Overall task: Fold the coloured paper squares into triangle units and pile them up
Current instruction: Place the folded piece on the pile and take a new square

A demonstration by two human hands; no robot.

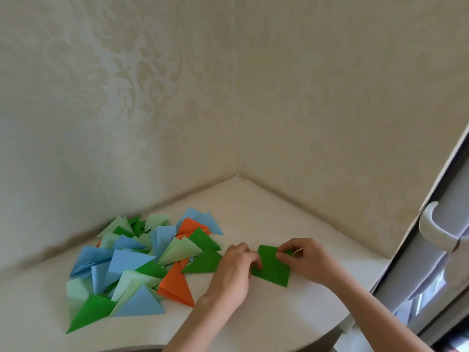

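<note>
Green paper [271, 268] flat on table [253, 313], pinched both sides: left hand [234, 271], right hand [308, 260]. Pile of triangle units [142, 260] just left.

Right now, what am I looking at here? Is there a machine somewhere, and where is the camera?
No machine: these are a person's two bare hands, filmed by one camera worn on the head, looking down. The left hand and right hand both pinch a green paper, partly folded, lying on a white table set in a wallpapered corner. To the left lies a pile of finished triangles: blue, pale green, dark green and orange. At the far right is a white window handle.
</note>
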